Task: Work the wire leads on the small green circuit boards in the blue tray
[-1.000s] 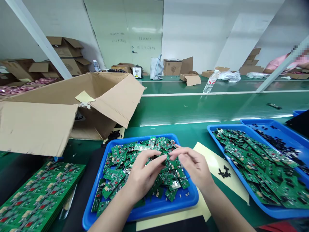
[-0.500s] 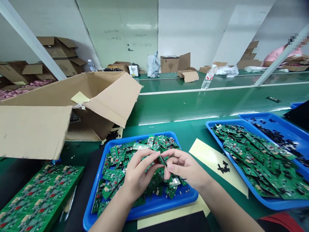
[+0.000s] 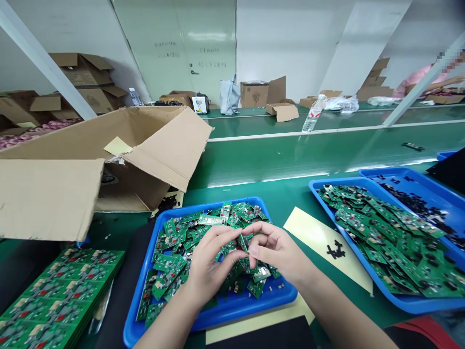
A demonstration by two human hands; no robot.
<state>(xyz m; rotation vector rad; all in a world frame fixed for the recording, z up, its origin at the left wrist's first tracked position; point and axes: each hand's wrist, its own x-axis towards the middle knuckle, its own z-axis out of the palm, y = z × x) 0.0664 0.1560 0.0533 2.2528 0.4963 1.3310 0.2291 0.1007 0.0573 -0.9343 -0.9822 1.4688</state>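
Observation:
Over the near blue tray, my left hand and my right hand meet with their fingertips on one small circuit board. The board is tilted nearly on edge, its green face partly hidden by the fingers. My left thumb and index finger grip it from the left. On the other side, my right thumb and fingers are closed on its edge; whether they also hold a small part cannot be made out. Beneath both hands, loose green circuit boards fill the tray in a heap.
To the right, a second blue tray holds more boards, and a third tray has small black parts. Black pieces lie on a yellow sheet. Stacked board panels and an open carton occupy the left. A bottle stands behind.
The circuit board has turned between my fingers, so more of its face shows. My left thumb has shifted lower along it. A person in pink at far right has moved an arm.

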